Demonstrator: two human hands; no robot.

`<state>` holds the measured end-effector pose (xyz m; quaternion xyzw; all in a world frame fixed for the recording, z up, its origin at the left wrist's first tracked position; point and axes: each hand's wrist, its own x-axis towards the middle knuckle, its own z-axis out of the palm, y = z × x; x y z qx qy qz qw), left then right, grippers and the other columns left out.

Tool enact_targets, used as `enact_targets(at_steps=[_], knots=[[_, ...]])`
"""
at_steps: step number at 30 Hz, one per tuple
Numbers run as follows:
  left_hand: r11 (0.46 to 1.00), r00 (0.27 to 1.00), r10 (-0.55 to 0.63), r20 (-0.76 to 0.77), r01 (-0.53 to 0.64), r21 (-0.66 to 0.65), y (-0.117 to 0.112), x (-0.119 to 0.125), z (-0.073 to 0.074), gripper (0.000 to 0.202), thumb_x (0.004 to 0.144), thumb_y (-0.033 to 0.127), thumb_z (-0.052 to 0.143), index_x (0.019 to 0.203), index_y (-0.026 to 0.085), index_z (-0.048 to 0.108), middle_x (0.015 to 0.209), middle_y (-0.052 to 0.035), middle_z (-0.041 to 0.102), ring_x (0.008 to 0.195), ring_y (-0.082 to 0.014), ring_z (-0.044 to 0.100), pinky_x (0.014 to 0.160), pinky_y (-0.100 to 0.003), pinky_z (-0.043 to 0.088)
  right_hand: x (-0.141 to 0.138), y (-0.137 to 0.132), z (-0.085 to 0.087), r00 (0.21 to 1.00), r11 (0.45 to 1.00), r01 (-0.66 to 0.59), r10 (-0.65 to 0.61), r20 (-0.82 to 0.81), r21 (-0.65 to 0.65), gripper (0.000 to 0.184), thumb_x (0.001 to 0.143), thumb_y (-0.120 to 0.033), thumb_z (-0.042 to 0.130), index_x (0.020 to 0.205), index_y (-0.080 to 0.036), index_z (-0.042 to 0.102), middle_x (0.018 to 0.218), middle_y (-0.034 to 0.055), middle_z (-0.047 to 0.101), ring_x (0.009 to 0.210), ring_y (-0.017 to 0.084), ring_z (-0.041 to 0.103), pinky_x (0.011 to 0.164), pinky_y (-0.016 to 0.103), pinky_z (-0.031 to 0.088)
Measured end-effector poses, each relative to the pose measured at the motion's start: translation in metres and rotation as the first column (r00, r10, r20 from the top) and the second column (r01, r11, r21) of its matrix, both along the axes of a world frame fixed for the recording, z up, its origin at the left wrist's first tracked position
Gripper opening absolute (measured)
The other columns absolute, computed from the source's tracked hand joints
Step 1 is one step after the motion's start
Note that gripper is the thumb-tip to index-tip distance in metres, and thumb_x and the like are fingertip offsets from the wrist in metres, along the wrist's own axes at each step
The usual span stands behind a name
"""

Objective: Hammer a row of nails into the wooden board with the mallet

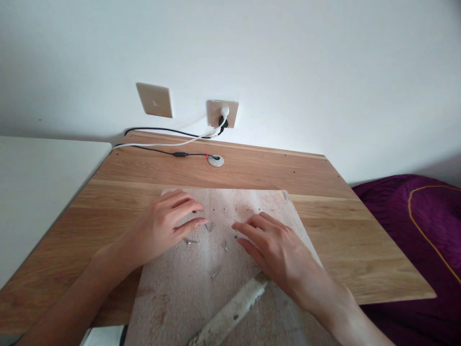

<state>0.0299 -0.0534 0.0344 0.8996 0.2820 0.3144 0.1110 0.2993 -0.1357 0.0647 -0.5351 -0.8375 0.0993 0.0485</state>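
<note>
A pale, worn board [173, 293] lies on the wooden desk, with a row of small dark holes near its far edge. Several silver screws lie loose on it, among them one screw [193, 242] just below my left thumb and another screw [215, 274] nearer to me. My left hand [173, 216] rests over the board's left side, fingers curved and apart, holding nothing that I can see. On the right, my right hand [270, 240] hovers low with thumb and fingers apart; a screw [226, 246] lies just left of its thumb. A rough whitish strip [234, 307] sits below that hand.
The wooden desk [360, 240] stands against a white wall. Black and white cables run to a wall socket [234, 113], near a round cable grommet [216, 162]. A white surface [43, 192] adjoins at left; purple fabric [425, 230] lies beyond the right edge.
</note>
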Motion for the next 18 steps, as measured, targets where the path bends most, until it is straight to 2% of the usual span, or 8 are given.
enact_targets(at_steps=[2, 4, 7, 9, 11, 14, 16, 18], knots=[[1.000, 1.000, 0.022, -0.002, -0.022, -0.003, -0.005, -0.003, 0.006, 0.026, 0.111, 0.031, 0.056, 0.092, 0.018, 0.067, 0.089, -0.0024, 0.067, 0.084, -0.0172, 0.064, 0.078, -0.031, 0.050, 0.009, -0.016, -0.001, 0.996, 0.998, 0.001, 0.005, -0.086, 0.066, 0.025, 0.102, -0.012, 0.066, 0.122, -0.024, 0.076, 0.103, 0.0064, 0.075, 0.093, 0.025, 0.071, 0.078, 0.038, 0.060], [0.998, 0.998, 0.056, 0.015, -0.056, -0.023, -0.016, -0.007, 0.011, 0.030, 0.112, 0.026, 0.049, 0.087, 0.019, 0.063, 0.087, -0.0018, 0.066, 0.083, -0.0166, 0.063, 0.077, -0.031, 0.051, 0.022, -0.030, -0.001, 0.983, 0.993, 0.057, -0.038, -0.182, 0.099, 0.024, 0.107, -0.017, 0.061, 0.125, -0.024, 0.074, 0.105, 0.0070, 0.075, 0.095, 0.024, 0.072, 0.082, 0.039, 0.062], [0.988, 0.990, 0.135, 0.049, -0.131, -0.077, -0.042, -0.015, 0.009, 0.022, 0.111, 0.018, 0.043, 0.103, 0.020, 0.064, 0.099, -0.0025, 0.071, 0.095, -0.0169, 0.068, 0.087, -0.030, 0.054, 0.047, -0.054, -0.005, 0.929, 0.948, 0.243, -0.166, -0.330, 0.207, 0.021, 0.109, -0.028, 0.057, 0.113, -0.025, 0.077, 0.102, 0.0078, 0.074, 0.092, 0.022, 0.073, 0.077, 0.034, 0.065], [0.983, 0.986, 0.163, 0.040, -0.159, -0.088, -0.062, -0.023, 0.001, 0.022, 0.110, 0.016, 0.044, 0.118, 0.022, 0.063, 0.112, -0.0030, 0.073, 0.108, -0.0171, 0.069, 0.096, -0.029, 0.055, 0.068, -0.070, -0.012, 0.862, 0.881, 0.431, -0.339, -0.377, 0.194, 0.021, 0.108, -0.034, 0.057, 0.102, -0.027, 0.077, 0.100, 0.0076, 0.073, 0.087, 0.022, 0.073, 0.061, 0.028, 0.063], [0.983, 0.986, 0.163, 0.016, -0.161, -0.087, -0.083, -0.032, -0.009, 0.022, 0.108, 0.018, 0.048, 0.121, 0.024, 0.064, 0.114, -0.0028, 0.073, 0.110, -0.0170, 0.070, 0.098, -0.027, 0.055, 0.092, -0.088, -0.024, 0.788, 0.799, 0.577, -0.491, -0.372, 0.168, 0.023, 0.105, -0.041, 0.058, 0.103, -0.028, 0.077, 0.106, 0.0089, 0.073, 0.085, 0.023, 0.072, 0.045, 0.024, 0.055], [0.989, 0.989, 0.144, -0.017, -0.145, -0.021, -0.112, -0.046, -0.021, 0.018, 0.104, 0.021, 0.055, 0.114, 0.026, 0.069, 0.112, -0.0025, 0.075, 0.106, -0.0175, 0.071, 0.097, -0.025, 0.057, 0.129, -0.112, -0.047, 0.713, 0.700, 0.690, -0.615, -0.337, 0.185, 0.033, 0.095, -0.053, 0.067, 0.113, -0.028, 0.078, 0.110, 0.0098, 0.074, 0.075, 0.022, 0.071, 0.044, 0.028, 0.057], [0.991, 0.989, 0.130, -0.074, -0.130, 0.013, -0.130, -0.053, -0.029, 0.016, 0.104, 0.028, 0.060, 0.115, 0.026, 0.071, 0.112, -0.0033, 0.077, 0.106, -0.0189, 0.071, 0.094, -0.025, 0.059, 0.147, -0.124, -0.062, 0.645, 0.657, 0.748, -0.684, -0.340, 0.096, 0.046, 0.091, -0.060, 0.068, 0.121, -0.027, 0.076, 0.109, 0.0107, 0.076, 0.072, 0.024, 0.073, 0.046, 0.030, 0.060], [0.994, 0.988, 0.109, -0.112, -0.105, 0.043, -0.146, -0.056, -0.036, 0.023, 0.105, 0.041, 0.059, 0.117, 0.027, 0.073, 0.115, -0.0052, 0.078, 0.108, -0.0213, 0.072, 0.093, -0.027, 0.060, 0.153, -0.132, -0.073, 0.575, 0.626, 0.779, -0.727, -0.376, -0.017, 0.052, 0.088, -0.065, 0.066, 0.122, -0.026, 0.075, 0.106, 0.0108, 0.080, 0.069, 0.024, 0.076, 0.050, 0.033, 0.064]])
